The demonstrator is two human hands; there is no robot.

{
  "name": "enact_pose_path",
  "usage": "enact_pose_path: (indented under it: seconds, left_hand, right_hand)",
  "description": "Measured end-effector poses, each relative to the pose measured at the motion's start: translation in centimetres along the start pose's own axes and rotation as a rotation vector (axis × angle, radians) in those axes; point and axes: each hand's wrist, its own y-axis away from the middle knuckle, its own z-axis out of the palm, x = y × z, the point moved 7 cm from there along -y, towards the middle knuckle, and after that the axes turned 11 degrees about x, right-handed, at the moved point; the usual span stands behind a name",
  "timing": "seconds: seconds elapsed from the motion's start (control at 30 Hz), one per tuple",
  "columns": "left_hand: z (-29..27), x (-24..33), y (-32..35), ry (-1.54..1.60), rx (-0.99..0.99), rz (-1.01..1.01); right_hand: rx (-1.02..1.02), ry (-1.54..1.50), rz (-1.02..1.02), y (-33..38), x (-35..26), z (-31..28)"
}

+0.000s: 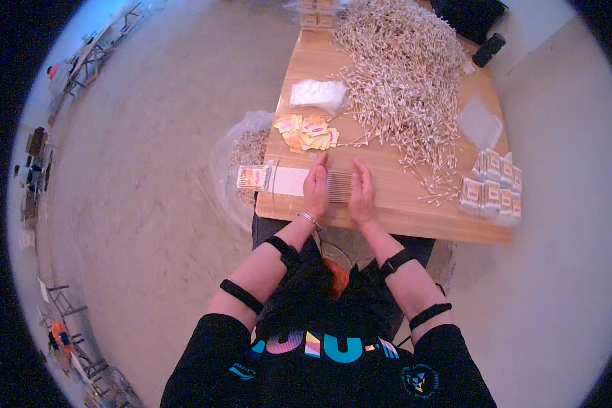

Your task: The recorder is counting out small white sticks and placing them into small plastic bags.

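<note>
Left hand (315, 187): flat, fingers straight, edge-on at swabs' left ends; no grasp visible
Right hand (362, 190): same, at right ends
Swabs (340, 186): on table (401, 212) near front edge, between palms
Long axis: left-right, sticks parallel, stacked front to back
Tips: hidden by hands

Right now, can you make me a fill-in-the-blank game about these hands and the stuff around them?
1. The row of swabs lies ____ the left hand and the right hand.
2. In the picture, the big pile is to the ____ of the cards.
3. The bracelet is on the ____ wrist.
4. The shirt is mostly ____ in colour.

Missing words: between; right; left; black.
</note>
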Motion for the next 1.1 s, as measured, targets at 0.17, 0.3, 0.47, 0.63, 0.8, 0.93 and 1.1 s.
enact_pose_path:
  seconds: [0.17, 0.3, 0.47, 0.63, 0.8, 0.93, 1.1]
  left_hand:
    - [0.3, -0.7, -0.2, 0.049, -0.012, -0.015]
    - [-0.2, -0.9, -0.5, 0.018, -0.021, -0.002]
    - [0.3, -0.8, -0.3, 0.011, -0.036, 0.000]
    - [-0.1, -1.3, -0.4, 0.152, -0.002, -0.025]
    - [0.2, -1.6, -0.5, 0.204, 0.000, -0.035]
    - [0.2, -1.5, -0.3, 0.221, 0.026, -0.052]
    - [-0.6, -1.6, -0.3, 0.229, 0.044, -0.079]
  right_hand:
    - [-0.208, 0.523, -0.398, 1.2, -0.4, -0.4]
    - [-0.332, 0.672, -0.477, 2.3, -0.6, 0.3]
    - [-0.246, 0.601, -0.507, 0.9, -0.4, -0.4]
    - [-0.280, 0.640, -0.531, 0.0, -0.5, 0.0]
    - [-0.150, 0.709, -0.425, -1.8, 1.2, -0.9]
    - [-0.153, 0.710, -0.493, -1.5, 0.6, -1.3]
    - [-0.350, 0.809, -0.582, 0.0, -1.8, 1.1]
